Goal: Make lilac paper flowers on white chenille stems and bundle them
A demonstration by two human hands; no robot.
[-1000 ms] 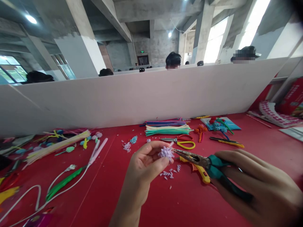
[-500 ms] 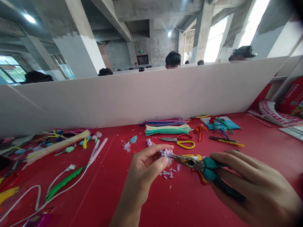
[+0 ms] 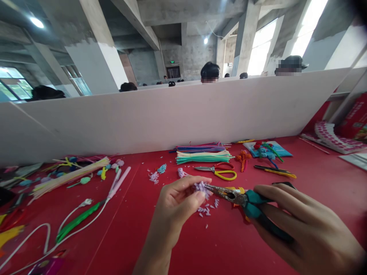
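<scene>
While the left hand (image 3: 174,202) pinches a lilac tuft (image 3: 201,187), the right hand (image 3: 304,229) grips pliers (image 3: 243,198) (tips touching it)

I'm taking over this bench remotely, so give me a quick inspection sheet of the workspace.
Surface: red table, sound, strewn with craft bits.
Job's things: lilac fuzzy flower pinched in left hand; teal-handled pliers in right hand, tips at the flower.
Clutter: lilac snippets, pipe cleaner bundle, yellow scissors, cream sticks.
Hands: both closed on their items.
Cables: white cable at left.
Surroundings: white partition; people seated behind it.
</scene>
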